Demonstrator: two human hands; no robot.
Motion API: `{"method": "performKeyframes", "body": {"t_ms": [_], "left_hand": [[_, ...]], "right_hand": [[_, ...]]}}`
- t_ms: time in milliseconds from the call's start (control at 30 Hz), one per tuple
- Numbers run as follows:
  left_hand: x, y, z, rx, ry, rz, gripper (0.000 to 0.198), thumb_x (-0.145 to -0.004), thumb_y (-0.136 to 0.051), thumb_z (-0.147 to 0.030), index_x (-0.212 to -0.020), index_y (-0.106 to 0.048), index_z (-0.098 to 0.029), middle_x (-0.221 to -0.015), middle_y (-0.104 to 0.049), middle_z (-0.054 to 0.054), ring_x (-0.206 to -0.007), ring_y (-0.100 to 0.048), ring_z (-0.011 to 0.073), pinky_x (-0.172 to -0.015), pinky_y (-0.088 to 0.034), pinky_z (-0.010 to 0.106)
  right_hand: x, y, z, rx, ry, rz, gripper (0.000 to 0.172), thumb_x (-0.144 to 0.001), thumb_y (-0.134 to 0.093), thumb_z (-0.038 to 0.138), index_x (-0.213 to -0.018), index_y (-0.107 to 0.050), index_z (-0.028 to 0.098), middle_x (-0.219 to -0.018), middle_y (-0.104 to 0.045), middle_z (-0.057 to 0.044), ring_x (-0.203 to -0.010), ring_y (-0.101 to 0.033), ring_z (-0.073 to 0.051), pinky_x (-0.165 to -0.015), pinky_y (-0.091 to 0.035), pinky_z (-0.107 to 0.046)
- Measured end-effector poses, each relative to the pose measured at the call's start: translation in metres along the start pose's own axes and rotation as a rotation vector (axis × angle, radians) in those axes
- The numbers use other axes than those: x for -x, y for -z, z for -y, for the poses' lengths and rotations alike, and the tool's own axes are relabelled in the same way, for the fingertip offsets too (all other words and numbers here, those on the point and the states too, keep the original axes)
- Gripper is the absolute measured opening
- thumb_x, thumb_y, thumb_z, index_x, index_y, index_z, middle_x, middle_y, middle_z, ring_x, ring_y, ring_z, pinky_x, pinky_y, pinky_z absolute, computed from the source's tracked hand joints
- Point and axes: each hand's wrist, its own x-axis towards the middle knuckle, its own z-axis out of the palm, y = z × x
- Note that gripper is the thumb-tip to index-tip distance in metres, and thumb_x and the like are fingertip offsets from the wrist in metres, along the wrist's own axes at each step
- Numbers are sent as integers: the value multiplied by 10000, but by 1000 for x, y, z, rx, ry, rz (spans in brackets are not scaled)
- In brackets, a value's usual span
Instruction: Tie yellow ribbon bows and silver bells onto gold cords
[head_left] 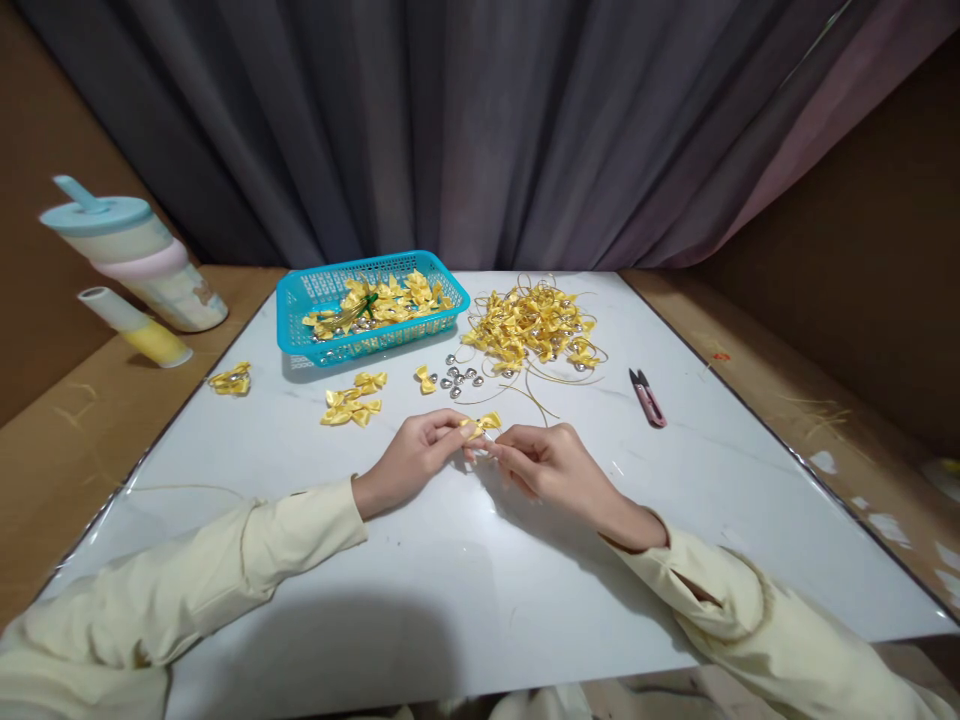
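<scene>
Between thumb and fingers of my left hand (420, 450) is a yellow ribbon bow (489, 422), held above the middle of the white table. My right hand (551, 465) meets it from the right, its thumb and forefinger pinched at the bow's lower edge. What that pinch holds is too small to make out. Just beyond my hands lie several silver beads (459, 380) and a single yellow bow (425, 379). More loose bows (352, 402) rest to the left of them.
A blue plastic basket (367, 350) holds many yellow bows. Right of it is a heap of bows with cords (532, 325). Pink-handled thread snips (646, 398) lie farther right. A tumbler (142, 255) and a yellow thread spool (139, 328) stand left. Grey curtain (465, 130) hangs behind.
</scene>
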Motion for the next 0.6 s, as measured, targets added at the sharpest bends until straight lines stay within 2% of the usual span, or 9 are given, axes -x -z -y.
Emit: {"method": "performKeyframes", "body": {"t_ms": [233, 367, 600], "left_hand": [[-4, 3, 1, -18, 65, -20, 289, -781, -592, -399, -783, -631, -112, -621, -600, 14, -453, -387, 58, -430, -277, 209], [-7, 5, 0, 8, 91, -5, 303, -750, -614, -418, -744, -639, -115, -622, -595, 13, -461, -377, 63, -436, -270, 215], [-7, 4, -1, 41, 113, 10, 288, -719, -640, -405, -702, -627, -118, -612, -582, 7, -481, -369, 65, -451, -259, 214]], "right_hand": [[0, -1, -1, -43, 2, -24, 316, -862, -509, 291, -603, -599, 133, -431, -512, 32, -386, -389, -57, -441, -308, -196], [-1, -1, 1, -77, -32, -14, 284, -859, -513, 308, -691, -644, 120, -475, -539, 25, -376, -379, -52, -424, -300, -196], [0, 0, 2, -76, -86, 15, 327, -852, -516, 328, -625, -616, 116, -456, -530, 19, -370, -364, -49, -415, -286, -198]]}}
